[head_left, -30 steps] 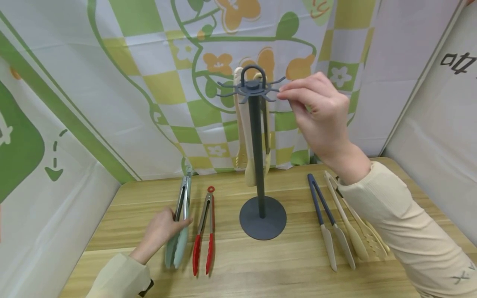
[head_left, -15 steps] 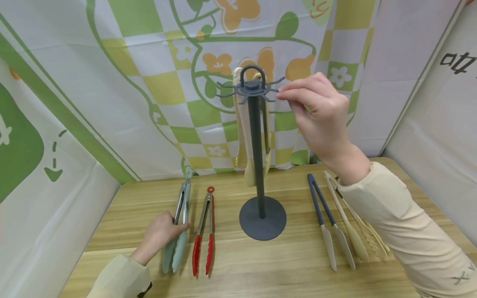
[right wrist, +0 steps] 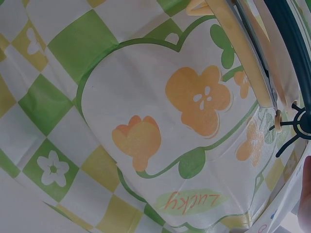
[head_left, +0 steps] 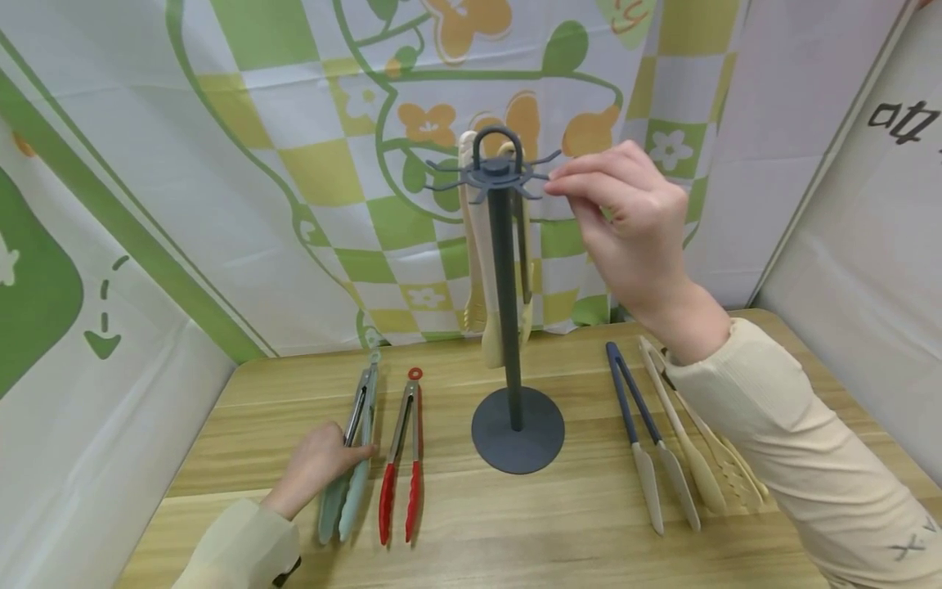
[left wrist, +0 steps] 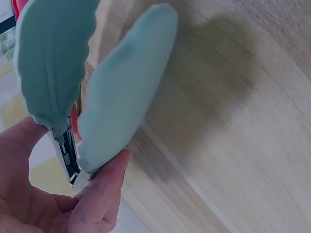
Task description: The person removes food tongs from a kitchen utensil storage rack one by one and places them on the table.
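Note:
My left hand [head_left: 316, 466] grips a pair of mint-green tongs [head_left: 356, 487] with metal arms. In the left wrist view, thumb and fingers hold the tongs [left wrist: 133, 82] from both sides just below the scalloped heads, which stand apart and cast a shadow on the table. My right hand [head_left: 633, 217] is raised, pinching the end of one hook of a dark grey hanging rack [head_left: 508, 311]. Only part of that hand [right wrist: 306, 191] shows at the right wrist view's edge. On the rack's far side hang cream and pale yellow tongs [head_left: 471, 270], partly hidden by the pole.
Red-tipped tongs [head_left: 401, 458] lie just right of the mint ones on the wooden table [head_left: 545, 523]. Blue-handled tongs [head_left: 651, 442] and several cream utensils [head_left: 699, 458] lie under the right forearm. A patterned cloth [head_left: 294, 164] hangs behind.
The mint-green tongs have shifted slightly toward me in the left hand, their hinge end coming away from the back cloth. The right hand stays at the rack's hook.

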A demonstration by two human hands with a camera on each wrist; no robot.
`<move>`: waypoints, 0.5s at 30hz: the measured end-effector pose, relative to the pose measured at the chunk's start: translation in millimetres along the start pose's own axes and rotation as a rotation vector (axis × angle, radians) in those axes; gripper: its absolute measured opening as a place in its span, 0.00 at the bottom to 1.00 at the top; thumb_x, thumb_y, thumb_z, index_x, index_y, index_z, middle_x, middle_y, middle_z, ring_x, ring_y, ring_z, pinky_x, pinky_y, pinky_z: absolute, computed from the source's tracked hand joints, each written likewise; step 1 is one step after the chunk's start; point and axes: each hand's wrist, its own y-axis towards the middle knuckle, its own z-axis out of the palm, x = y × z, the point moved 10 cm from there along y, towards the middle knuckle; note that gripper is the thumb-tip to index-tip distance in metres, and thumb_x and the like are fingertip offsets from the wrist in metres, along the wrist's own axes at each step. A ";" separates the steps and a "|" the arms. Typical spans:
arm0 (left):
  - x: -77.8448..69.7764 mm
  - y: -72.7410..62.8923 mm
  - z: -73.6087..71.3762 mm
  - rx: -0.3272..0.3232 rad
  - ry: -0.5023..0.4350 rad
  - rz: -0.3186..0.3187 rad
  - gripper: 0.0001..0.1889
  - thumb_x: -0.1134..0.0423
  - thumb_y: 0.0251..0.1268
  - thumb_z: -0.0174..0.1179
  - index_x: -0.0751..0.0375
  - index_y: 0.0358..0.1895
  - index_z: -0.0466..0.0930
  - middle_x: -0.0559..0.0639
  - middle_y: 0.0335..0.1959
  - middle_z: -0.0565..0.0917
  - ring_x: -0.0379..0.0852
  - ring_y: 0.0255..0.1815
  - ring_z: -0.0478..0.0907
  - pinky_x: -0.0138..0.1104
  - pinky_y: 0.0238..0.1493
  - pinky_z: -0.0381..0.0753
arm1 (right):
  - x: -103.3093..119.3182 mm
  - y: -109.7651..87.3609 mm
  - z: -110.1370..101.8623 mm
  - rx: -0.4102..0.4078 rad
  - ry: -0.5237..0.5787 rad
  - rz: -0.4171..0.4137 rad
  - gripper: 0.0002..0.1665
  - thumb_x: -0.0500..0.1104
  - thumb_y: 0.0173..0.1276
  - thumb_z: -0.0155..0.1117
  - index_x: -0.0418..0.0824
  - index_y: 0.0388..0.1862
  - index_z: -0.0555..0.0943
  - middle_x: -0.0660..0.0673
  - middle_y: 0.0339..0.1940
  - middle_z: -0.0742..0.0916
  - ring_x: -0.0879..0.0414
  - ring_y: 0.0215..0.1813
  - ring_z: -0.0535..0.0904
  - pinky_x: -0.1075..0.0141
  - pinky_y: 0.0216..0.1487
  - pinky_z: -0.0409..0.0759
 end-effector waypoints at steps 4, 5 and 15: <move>0.3 1.1 3.1 0.012 0.019 0.010 0.22 0.49 0.49 0.64 0.62 0.18 0.66 0.48 0.13 0.67 0.41 0.14 0.64 0.30 0.14 0.66 | -0.2 0.1 -0.3 -0.005 -0.001 0.002 0.09 0.25 0.57 0.61 0.32 0.22 0.85 0.43 0.26 0.86 0.52 0.30 0.77 0.76 0.34 0.72; 0.2 1.1 3.6 0.014 0.025 0.013 0.22 0.49 0.49 0.64 0.62 0.19 0.67 0.49 0.13 0.67 0.41 0.14 0.64 0.30 0.14 0.67 | -0.2 0.1 -0.3 -0.005 -0.001 0.002 0.09 0.25 0.57 0.61 0.32 0.22 0.85 0.43 0.26 0.86 0.52 0.30 0.77 0.76 0.34 0.72; -2.1 1.7 8.5 0.045 0.050 0.020 0.22 0.49 0.49 0.64 0.60 0.14 0.66 0.49 0.12 0.68 0.41 0.14 0.65 0.31 0.14 0.69 | 0.1 0.1 0.2 0.003 0.002 0.001 0.09 0.25 0.56 0.61 0.32 0.22 0.85 0.43 0.26 0.86 0.52 0.30 0.77 0.76 0.34 0.72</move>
